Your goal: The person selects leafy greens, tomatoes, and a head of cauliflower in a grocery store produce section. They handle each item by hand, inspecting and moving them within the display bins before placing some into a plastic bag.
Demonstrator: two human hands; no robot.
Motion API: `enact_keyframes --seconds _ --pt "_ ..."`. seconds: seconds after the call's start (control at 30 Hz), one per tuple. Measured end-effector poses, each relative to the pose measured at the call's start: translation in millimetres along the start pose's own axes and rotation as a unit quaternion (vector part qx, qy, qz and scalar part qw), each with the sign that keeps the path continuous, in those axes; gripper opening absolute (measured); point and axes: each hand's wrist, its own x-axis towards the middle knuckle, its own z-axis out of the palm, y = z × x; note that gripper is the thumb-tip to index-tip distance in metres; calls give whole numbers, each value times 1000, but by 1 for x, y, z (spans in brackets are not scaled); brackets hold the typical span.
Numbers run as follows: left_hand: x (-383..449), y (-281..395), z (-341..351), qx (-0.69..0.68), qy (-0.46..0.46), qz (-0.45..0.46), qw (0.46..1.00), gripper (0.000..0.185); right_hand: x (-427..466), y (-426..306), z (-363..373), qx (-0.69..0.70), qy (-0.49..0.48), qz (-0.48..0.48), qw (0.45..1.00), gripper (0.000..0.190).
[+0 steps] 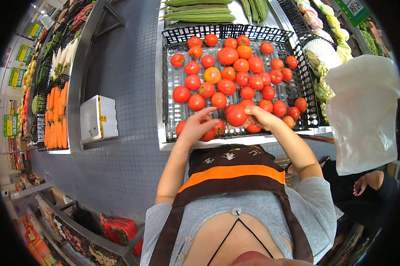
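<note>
A large red tomato is in my right hand, held at its right side near the front of the display. My left hand is spread with its fingers apart, over red tomatoes at the front edge; whether it touches them I cannot tell. Many loose tomatoes lie spread on a ribbed clear plastic liner, walled by black plastic crates. One tomato is yellow-orange.
Ridged green gourds lie behind the crates. Cauliflowers and a hanging roll of plastic bags are at right. A white foam box stands left, beside carrots. Another person's hand shows at lower right.
</note>
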Motion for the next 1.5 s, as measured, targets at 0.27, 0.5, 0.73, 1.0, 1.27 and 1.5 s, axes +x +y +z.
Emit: enact_keyframes --seconds 0.27,0.5,0.73,1.0,1.27,1.5 --pt "4 21 39 342 1 217 915 85 -6 -4 28 133 -103 -119 979 62" --pt "-1 32 44 382 39 215 898 87 -19 -19 34 23 -70 -184 980 62" --pt "15 4 50 255 56 248 933 75 -21 -24 17 -87 58 -135 985 39" --pt "26 0 46 322 12 197 926 70 -52 -11 -15 -594 214 35 775 40" --pt "42 21 40 420 -149 85 891 62 -66 -10 -75 -463 491 -61 735 26" --pt "65 24 60 543 -245 82 799 53 -77 5 -43 -597 265 153 742 56"
